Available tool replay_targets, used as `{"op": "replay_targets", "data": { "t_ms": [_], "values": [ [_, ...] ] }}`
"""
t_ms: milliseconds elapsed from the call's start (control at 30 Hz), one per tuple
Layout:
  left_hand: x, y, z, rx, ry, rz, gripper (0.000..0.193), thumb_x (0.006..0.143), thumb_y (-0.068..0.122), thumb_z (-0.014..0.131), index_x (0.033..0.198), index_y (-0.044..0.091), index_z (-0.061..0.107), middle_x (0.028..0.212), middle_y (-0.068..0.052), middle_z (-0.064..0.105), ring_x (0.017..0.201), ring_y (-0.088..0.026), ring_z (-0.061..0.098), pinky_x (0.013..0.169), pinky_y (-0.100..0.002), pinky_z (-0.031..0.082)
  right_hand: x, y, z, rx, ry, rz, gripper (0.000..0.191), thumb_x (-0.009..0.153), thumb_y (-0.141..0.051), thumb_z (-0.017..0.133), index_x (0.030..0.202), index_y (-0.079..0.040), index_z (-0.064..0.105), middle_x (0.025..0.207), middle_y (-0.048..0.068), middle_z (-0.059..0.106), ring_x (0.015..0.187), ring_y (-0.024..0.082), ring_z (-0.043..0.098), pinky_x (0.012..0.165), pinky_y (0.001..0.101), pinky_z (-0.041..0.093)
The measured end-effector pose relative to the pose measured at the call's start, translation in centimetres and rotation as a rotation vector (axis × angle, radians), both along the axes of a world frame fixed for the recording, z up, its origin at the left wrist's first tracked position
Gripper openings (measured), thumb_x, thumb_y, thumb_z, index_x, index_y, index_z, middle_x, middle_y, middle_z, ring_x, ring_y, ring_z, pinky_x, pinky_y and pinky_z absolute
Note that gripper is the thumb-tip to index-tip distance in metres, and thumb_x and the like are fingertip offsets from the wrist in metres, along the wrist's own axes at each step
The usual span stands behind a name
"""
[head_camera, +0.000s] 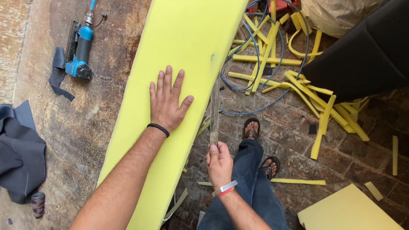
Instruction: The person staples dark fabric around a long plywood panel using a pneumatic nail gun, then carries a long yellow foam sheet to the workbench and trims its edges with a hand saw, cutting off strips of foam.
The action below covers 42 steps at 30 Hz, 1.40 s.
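Landmark: foam slab, yellow, running diagonally across the worktable.

Far left of the slab: dark cloth at the table edge, thread spool just below it. Left of the slab, upper table: blue air stapler lying on a dark strap.

On the slab: your left hand, flat, fingers spread, palm pressed on the foam, gripping nothing. Black band on that wrist.

At the slab's right edge: long knife, blade upright against the foam's side, tip near the top face. Your right hand is clenched around its handle, below the slab edge.

Right of the slab, on the brick floor: your sandalled feet, blue hose looped among yellow offcuts. Further right: black cushion. Lower right: a foam sheet.
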<state>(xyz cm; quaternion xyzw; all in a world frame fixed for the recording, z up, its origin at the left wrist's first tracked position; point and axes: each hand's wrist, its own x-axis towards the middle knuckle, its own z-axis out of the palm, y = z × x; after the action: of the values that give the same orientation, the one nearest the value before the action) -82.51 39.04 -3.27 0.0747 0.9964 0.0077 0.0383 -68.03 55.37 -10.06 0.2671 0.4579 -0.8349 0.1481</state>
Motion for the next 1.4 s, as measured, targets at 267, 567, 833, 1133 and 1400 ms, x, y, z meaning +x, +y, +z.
{"op": "replay_targets", "data": {
  "t_ms": [267, 567, 833, 1133, 1400],
  "values": [
    [-0.3, 0.0, 0.0, 0.018, -0.037, 0.013, 0.079, 0.101, 0.068, 0.04, 0.166, 0.028, 0.02, 0.174, -0.015, 0.012, 0.159, -0.037, 0.013, 0.125, -0.061, 0.005, -3.6, -1.1, -2.5, 0.056, 0.152, -0.028, 0.018, 0.109, -0.019, 0.054, 0.098, -0.006, 0.057, 0.064, -0.005, 0.048, 0.051, 0.004, 0.042, 0.043, 0.0227, 0.034],
    [-0.3, -0.3, -0.5, 0.018, -0.005, 0.03, 0.077, 0.103, 0.07, 0.033, 0.167, 0.03, 0.021, 0.174, -0.012, 0.012, 0.16, -0.035, 0.012, 0.125, -0.061, 0.005, 1.8, -3.2, -1.4, 0.178, 0.128, 0.026, 0.017, 0.107, -0.02, 0.054, 0.098, -0.006, 0.059, 0.063, -0.004, 0.051, 0.051, 0.004, 0.045, 0.044, 0.023, 0.036],
    [-0.1, -1.6, -0.8, 0.288, -0.04, 0.042, 0.066, 0.108, 0.062, 0.021, 0.167, 0.033, 0.027, 0.179, -0.007, 0.014, 0.166, -0.03, 0.012, 0.134, -0.06, 0.003, 12.5, -5.4, 2.4, -0.004, -0.073, -0.017, 0.011, 0.102, -0.019, 0.054, 0.103, -0.011, 0.061, 0.057, -0.005, 0.046, 0.045, 0.005, 0.042, 0.039, 0.0232, 0.032],
    [14.9, -8.2, -0.1, 0.027, -0.001, 0.016, 0.078, 0.103, 0.065, 0.041, 0.166, 0.026, 0.019, 0.173, -0.015, 0.012, 0.159, -0.037, 0.013, 0.124, -0.064, 0.006, 13.4, -7.6, 0.7, 0.12, 0.091, -0.035, 0.019, 0.107, -0.02, 0.051, 0.101, -0.006, 0.06, 0.059, -0.005, 0.044, 0.046, 0.004, 0.038, 0.04, 0.0228, 0.031],
    [17.0, -7.9, -0.2, 0.037, 0.0, 0.036, 0.076, 0.105, 0.066, 0.037, 0.167, 0.026, 0.016, 0.173, -0.015, 0.009, 0.159, -0.037, 0.011, 0.125, -0.062, 0.004, 18.3, -9.0, 0.0, 0.14, 0.086, -0.033, 0.016, 0.105, -0.019, 0.053, 0.1, -0.006, 0.061, 0.06, -0.005, 0.049, 0.046, 0.004, 0.042, 0.04, 0.0223, 0.033]
  ]
}}
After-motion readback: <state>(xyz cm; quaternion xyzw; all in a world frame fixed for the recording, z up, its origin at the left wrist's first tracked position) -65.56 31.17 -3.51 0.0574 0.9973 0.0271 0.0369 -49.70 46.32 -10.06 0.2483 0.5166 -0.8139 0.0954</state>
